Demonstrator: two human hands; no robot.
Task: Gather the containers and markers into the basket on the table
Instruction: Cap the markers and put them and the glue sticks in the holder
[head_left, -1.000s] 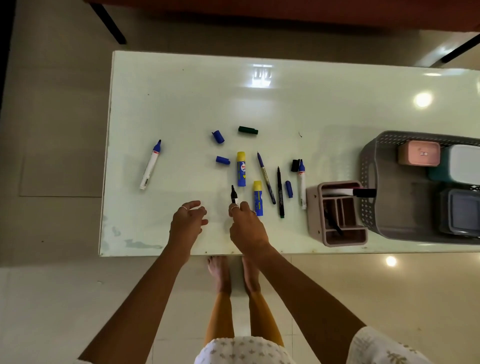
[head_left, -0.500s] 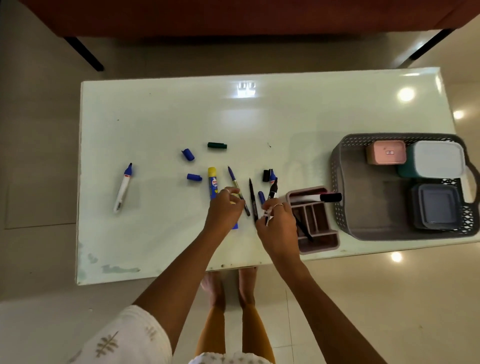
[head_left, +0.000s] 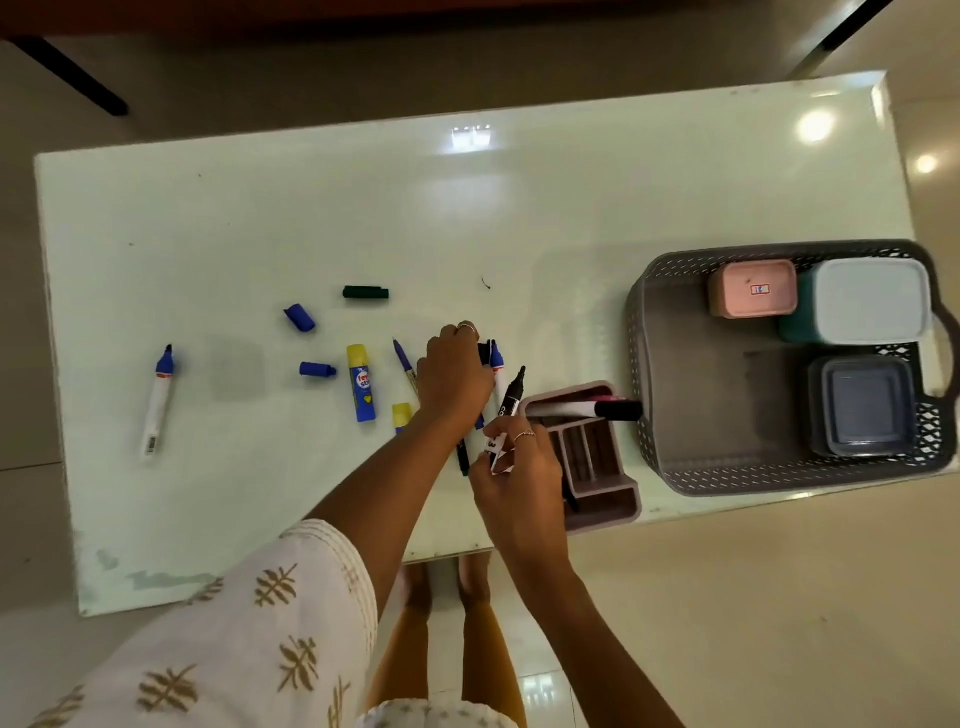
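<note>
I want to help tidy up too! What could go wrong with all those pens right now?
The black marker in the right hand is uncapped, so its tip might mark the table. The pink organizer sits at the table's near edge and could get knocked off. The loose blue cap might get left behind.

Two glue sticks (head_left: 361, 382) with yellow caps lie on pale glossy counter (head_left: 260, 218). Loose blue caps (head_left: 300, 317) nearby. Beige tiled floor (head_left: 753, 597) below; dark furniture legs (head_left: 67, 78) beyond far edge.
</note>
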